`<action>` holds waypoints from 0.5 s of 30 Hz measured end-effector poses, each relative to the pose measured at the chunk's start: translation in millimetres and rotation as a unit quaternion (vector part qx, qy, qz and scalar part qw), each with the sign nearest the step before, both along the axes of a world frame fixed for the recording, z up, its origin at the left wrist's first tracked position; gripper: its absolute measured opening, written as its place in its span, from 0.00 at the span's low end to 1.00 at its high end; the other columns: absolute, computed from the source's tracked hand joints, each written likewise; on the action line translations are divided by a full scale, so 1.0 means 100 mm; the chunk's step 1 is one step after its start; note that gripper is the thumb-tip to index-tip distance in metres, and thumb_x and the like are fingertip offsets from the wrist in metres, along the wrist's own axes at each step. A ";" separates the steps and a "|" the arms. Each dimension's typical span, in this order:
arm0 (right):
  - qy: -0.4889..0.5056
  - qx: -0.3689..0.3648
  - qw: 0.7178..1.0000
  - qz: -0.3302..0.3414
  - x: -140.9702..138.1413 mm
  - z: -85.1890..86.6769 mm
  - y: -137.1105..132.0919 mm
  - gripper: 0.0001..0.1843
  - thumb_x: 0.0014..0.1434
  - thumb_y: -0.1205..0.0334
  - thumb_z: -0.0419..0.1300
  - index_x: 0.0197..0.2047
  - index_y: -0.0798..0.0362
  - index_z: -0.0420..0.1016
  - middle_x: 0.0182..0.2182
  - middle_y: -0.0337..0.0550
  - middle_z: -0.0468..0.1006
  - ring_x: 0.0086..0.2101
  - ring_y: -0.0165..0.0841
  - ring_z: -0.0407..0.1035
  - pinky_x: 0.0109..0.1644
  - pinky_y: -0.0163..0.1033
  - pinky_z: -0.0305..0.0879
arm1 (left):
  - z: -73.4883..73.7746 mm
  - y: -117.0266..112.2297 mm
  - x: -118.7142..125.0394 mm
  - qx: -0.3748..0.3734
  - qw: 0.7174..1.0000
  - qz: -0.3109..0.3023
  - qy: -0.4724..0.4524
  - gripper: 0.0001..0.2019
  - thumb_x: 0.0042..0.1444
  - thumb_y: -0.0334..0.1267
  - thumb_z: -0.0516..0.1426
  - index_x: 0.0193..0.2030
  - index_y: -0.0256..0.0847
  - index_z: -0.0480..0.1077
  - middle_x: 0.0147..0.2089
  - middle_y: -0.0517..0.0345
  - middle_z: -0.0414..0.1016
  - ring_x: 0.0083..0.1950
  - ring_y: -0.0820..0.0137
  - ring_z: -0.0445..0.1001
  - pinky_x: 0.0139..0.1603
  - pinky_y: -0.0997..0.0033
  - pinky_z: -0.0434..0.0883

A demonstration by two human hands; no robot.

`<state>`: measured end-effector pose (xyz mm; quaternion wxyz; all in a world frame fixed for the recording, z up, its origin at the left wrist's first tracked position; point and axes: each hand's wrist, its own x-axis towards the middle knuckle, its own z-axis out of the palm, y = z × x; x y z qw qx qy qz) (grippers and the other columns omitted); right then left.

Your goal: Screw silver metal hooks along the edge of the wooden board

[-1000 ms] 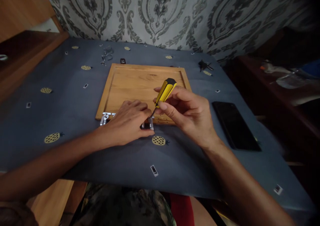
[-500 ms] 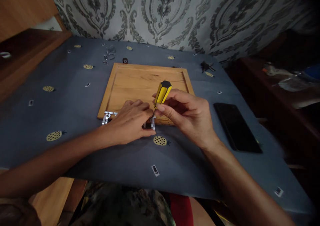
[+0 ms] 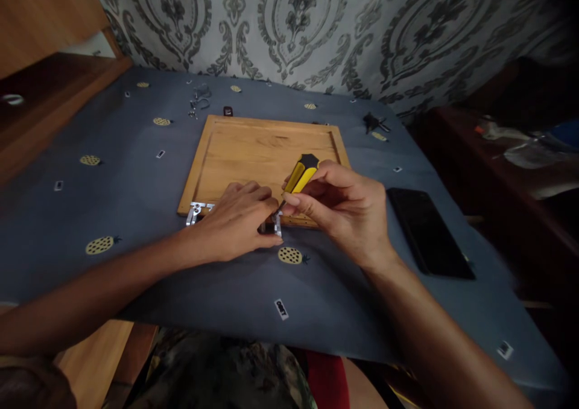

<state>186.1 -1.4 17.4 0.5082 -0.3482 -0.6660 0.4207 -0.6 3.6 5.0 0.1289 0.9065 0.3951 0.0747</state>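
Observation:
A wooden panel (image 3: 253, 155) with a raised frame lies flat on the table. Metal hinges sit along its near edge: one hinge (image 3: 193, 212) near the left corner, another hinge (image 3: 277, 227) under my left fingers. My left hand (image 3: 239, 222) rests on that edge, its thumb and fingers closed around the second hinge. In my right hand (image 3: 341, 207) is a yellow and black screwdriver (image 3: 302, 174), pinched by the handle and tilted to the right. Its tip points down at the hinge; my fingers partly hide the contact point.
A black phone (image 3: 427, 231) lies to the right. Behind the panel are small metal pieces (image 3: 199, 98), a small dark item (image 3: 228, 111) and a black object (image 3: 375, 122). A patterned cloth (image 3: 126, 204) covers the table. Wooden furniture (image 3: 49, 29) stands at the left.
The screwdriver handle has tipped to the right and slightly lower, and my right hand has shifted a little rightward with it. My left hand stays at the hinge.

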 end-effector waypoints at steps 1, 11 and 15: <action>0.011 -0.003 1.000 0.003 -0.01 -0.01 0.00 0.16 0.53 0.51 0.76 0.34 0.49 0.77 0.26 0.33 0.79 0.25 0.29 0.77 0.30 0.35 0.77 | 0.00 0.00 0.00 -0.001 1.000 -0.002 0.002 0.15 0.62 0.48 0.65 0.47 0.40 0.74 0.51 0.48 0.77 0.56 0.52 0.72 0.56 0.47 0.69; -0.022 0.087 0.993 -0.079 -0.02 -0.01 -0.09 0.10 0.59 0.56 0.73 0.38 0.48 0.77 0.30 0.36 0.79 0.26 0.30 0.77 0.32 0.37 0.77 | 0.03 0.00 0.01 -0.003 1.000 -0.004 0.005 0.14 0.62 0.48 0.64 0.45 0.40 0.74 0.50 0.49 0.77 0.55 0.53 0.72 0.56 0.51 0.68; -0.029 0.082 0.990 -0.113 0.02 0.00 -0.07 0.12 0.59 0.54 0.72 0.35 0.47 0.73 0.27 0.34 0.78 0.25 0.31 0.76 0.31 0.39 0.78 | 0.02 0.00 0.00 0.007 1.000 -0.008 0.013 0.15 0.61 0.49 0.65 0.43 0.39 0.73 0.45 0.51 0.77 0.51 0.56 0.73 0.52 0.55 0.68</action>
